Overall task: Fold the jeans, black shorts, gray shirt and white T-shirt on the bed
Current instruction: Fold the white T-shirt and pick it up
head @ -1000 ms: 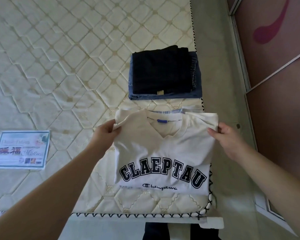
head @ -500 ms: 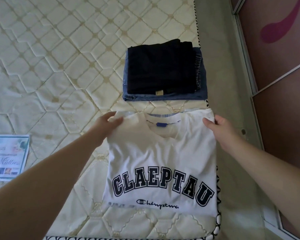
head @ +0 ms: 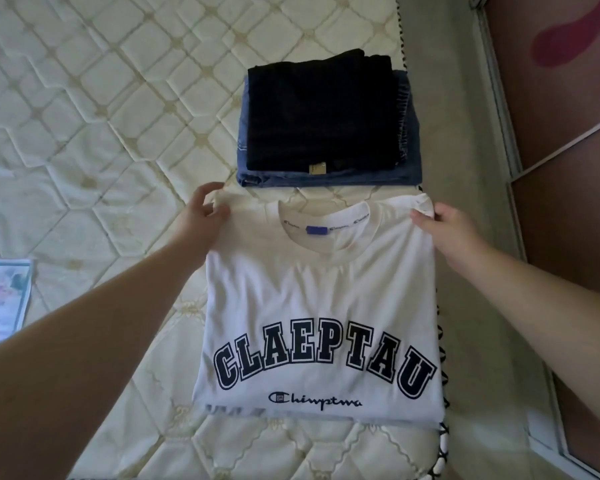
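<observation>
The bed (head: 101,133) fills most of the view, a cream quilted mattress with a black zigzag stitch along its right edge, and everything below is placed against the white T-shirt (head: 319,306) lying on it. That T-shirt is folded into a tall rectangle, front up, with dark block letters across its lower half, a small script logo under them and a blue tag inside the collar; its right side runs along the mattress edge and its bottom fold sits near the foot of the bed. Just beyond the collar, close to it but apart, lie the folded jeans (head: 329,176), blue denim showing as a border on the left, near and right sides. The black shorts (head: 321,112) rest folded on top of the jeans, a small tan label at their near edge. Far to the left of the T-shirt a printed card (head: 0,303) lies flat at the frame's edge. To the right, past the mattress side, stands a reddish-brown cabinet door (head: 568,168). The left hand (head: 201,220) pinches the T-shirt's top left corner, thumb over the cloth. The right hand (head: 447,230) holds the top right corner, fingers curled on the fabric. The two hands are well apart, one at each shoulder
</observation>
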`<state>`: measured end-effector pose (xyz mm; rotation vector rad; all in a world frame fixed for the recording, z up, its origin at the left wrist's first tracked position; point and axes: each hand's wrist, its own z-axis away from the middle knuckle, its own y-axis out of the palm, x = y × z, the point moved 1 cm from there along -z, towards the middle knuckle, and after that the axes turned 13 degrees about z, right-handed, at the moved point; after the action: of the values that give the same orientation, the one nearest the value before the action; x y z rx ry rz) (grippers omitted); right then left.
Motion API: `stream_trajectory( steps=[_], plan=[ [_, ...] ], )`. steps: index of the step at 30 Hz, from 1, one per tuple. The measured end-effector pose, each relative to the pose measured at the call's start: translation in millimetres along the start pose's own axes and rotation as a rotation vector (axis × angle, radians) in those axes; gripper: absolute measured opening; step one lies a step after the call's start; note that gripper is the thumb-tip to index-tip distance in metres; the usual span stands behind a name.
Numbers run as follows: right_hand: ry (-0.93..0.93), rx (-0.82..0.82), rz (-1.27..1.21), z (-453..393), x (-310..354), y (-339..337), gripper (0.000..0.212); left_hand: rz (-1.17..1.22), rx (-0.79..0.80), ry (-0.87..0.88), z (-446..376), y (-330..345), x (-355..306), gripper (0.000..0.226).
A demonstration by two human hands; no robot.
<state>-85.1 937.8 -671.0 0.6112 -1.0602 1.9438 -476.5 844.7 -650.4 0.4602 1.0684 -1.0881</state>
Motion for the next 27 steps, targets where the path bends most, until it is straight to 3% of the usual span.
stream_trajectory(
  steps=[5,10,13,16,21,27],
  plan=[
    [0.108,-0.118,0.082,10,-13,2,0.048,-0.034,-0.155,-0.129,19,-15,30,0.068],
    [0.070,-0.121,0.399,93,-48,2,0.050,-0.172,-0.189,-0.186,94,-44,74,0.056],
    [0.165,0.021,0.442,153,-80,15,0.051,-0.342,-0.139,-0.245,146,-51,103,0.042],
    [0.217,0.060,0.502,197,-97,26,0.048,-0.325,-0.128,-0.377,185,-54,125,0.041],
    [0.274,0.097,0.590,228,-106,35,0.036,-0.299,-0.124,-0.407,219,-59,137,0.021],
    [0.136,0.045,0.865,231,-103,19,0.040,-0.486,-0.200,-0.185,239,-63,124,0.025]
  ],
)
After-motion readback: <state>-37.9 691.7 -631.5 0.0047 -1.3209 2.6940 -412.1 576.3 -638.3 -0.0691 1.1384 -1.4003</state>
